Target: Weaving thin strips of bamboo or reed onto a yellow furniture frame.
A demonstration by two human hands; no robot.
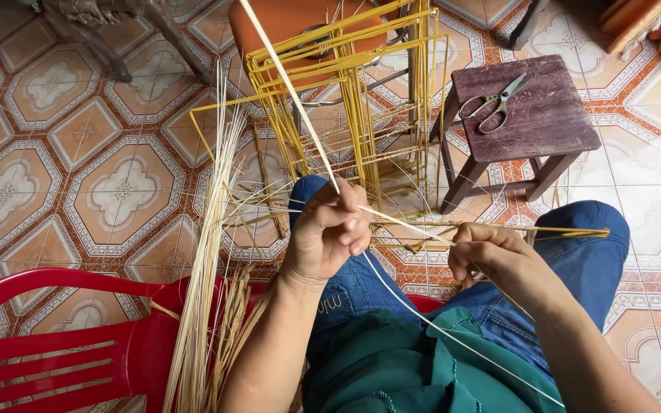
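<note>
My left hand (329, 228) is closed around a long pale cane strip (292, 92) that runs up and away past a yellow wire frame (353, 69) and also trails down across my lap. My right hand (491, 256) pinches the end of a thin yellow frame piece (568, 229) that lies across my right knee, with the pale strip wound at that spot. Both hands sit above my blue-jeaned knees, close together.
A bundle of pale cane strips (204, 268) leans on a red plastic chair (63, 336) at the left. A small dark wooden stool (529, 115) carries scissors (493, 101). An orange-seated stool (300, 27) stands behind the wire frames. The floor is patterned tile.
</note>
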